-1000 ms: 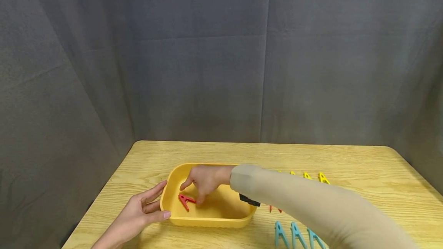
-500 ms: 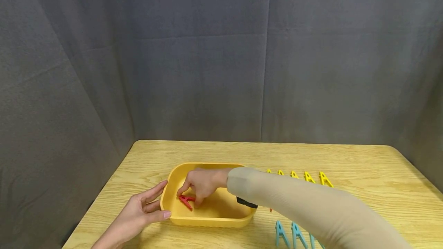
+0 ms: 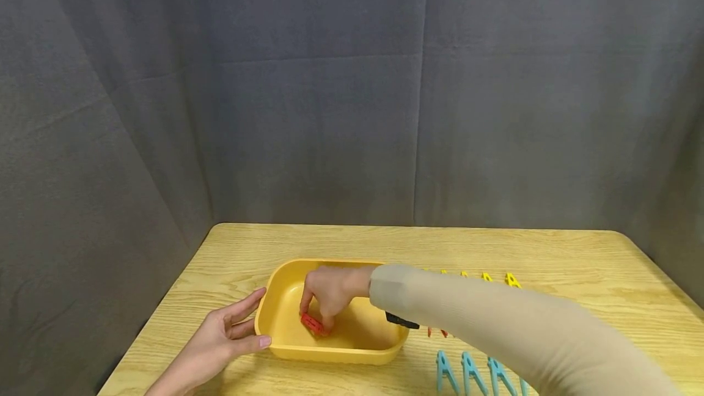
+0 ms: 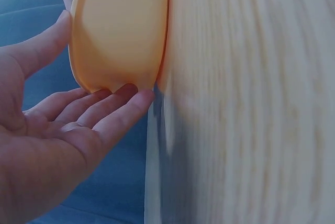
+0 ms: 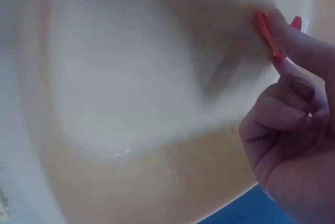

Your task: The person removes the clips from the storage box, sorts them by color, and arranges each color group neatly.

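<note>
Between our right hand's (image 3: 329,294) fingers (image 5: 285,41) sits the red clip (image 3: 312,323), pinched, down inside the yellow tub (image 3: 335,353); left hand (image 3: 220,340) fingers (image 4: 112,110) lie straight, flat against the tub's end wall on the desk (image 3: 577,261).

Curtained recording booth (image 3: 352,109), wooden table (image 3: 577,261)

Head view: even, soft overhead light, sharp, faint shadows. Left wrist view smeared by motion blur. Right wrist view washed out, heavily defocused.
</note>
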`<state>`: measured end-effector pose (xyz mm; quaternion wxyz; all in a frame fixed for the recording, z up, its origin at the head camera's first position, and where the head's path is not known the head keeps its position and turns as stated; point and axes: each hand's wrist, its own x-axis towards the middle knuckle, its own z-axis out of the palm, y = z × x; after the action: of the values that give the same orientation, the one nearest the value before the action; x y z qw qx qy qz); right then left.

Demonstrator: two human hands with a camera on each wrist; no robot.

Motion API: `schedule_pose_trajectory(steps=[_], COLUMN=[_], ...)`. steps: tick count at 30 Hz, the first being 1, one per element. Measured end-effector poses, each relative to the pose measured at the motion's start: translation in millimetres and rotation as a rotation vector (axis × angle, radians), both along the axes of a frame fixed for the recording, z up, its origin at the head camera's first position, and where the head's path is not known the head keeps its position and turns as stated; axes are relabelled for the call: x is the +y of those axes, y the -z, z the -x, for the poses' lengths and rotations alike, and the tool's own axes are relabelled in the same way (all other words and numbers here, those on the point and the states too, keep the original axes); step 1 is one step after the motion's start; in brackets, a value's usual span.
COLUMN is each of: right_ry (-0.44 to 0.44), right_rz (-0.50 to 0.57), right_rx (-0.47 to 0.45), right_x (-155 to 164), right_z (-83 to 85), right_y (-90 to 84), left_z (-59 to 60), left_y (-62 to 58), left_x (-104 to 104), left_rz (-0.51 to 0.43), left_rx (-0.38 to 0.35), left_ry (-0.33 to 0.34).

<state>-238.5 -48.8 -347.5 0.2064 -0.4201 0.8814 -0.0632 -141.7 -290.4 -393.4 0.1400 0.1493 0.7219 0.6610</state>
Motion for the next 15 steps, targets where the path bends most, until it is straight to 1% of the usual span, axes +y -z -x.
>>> schedule_pose_trajectory(steps=[4,8,11,15], right_ry=[-0.035,-0.073,-0.059,-0.002], right_rz=[-0.052,-0.038,-0.015,0.019], right_rx=[-0.032,-0.044,-0.052,-0.104], right_x=[2.8,4.9,6.1,7.1], right_z=[-0.8,-3.2,-5.5,-7.8], right_y=[-1.9,-1.3,-0.7,0.6], left_z=[-0.1,-0.1,0.3,0.9], left_y=[0.7,1.4,1.2,1.1], left_x=[-0.7,-1.1,-0.8,-0.5], left_rz=[0.002,-0.001,-0.004,-0.004], left_rx=[-0.009,-0.018,-0.017,-0.012], left_ry=[-0.005,-0.006,-0.005,0.002])
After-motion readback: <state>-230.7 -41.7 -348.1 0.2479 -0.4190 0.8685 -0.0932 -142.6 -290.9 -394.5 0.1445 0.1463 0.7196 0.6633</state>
